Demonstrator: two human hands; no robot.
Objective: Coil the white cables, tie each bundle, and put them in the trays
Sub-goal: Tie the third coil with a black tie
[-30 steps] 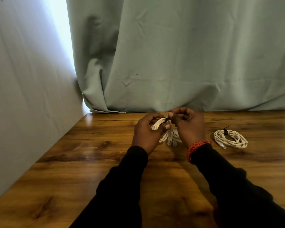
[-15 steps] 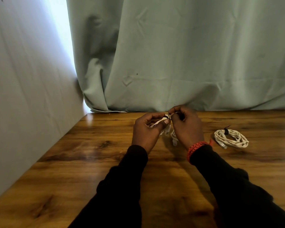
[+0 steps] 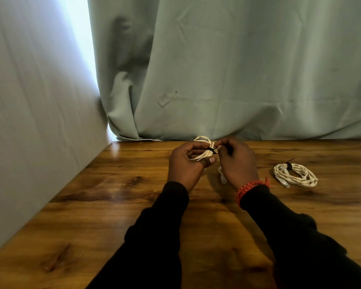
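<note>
The left hand [image 3: 187, 163] holds the coiled white cable [image 3: 202, 152] curled in its grip above the bench [image 3: 113, 205], its loops lying left to right, while the right hand [image 3: 236, 161], just beside, seems to pinch the black tie [image 3: 213, 151].

Both forearms are covered by long black sleeves of a soft, matte cloth, plain and without print or markings. The left sleeve [image 3: 154, 232] ends in a snug cuff at the wrist, just below the bare left hand [image 3: 186, 165]. The right sleeve [image 3: 290, 236] is looser, with folds bunching along the forearm. At the right wrist, between the cuff and the bare right hand [image 3: 238, 163], sits a red-orange braided bracelet [image 3: 250, 187] of knotted cord, with a small tuft at its outer side. No rings or watch show on the fingers or wrists.
</note>
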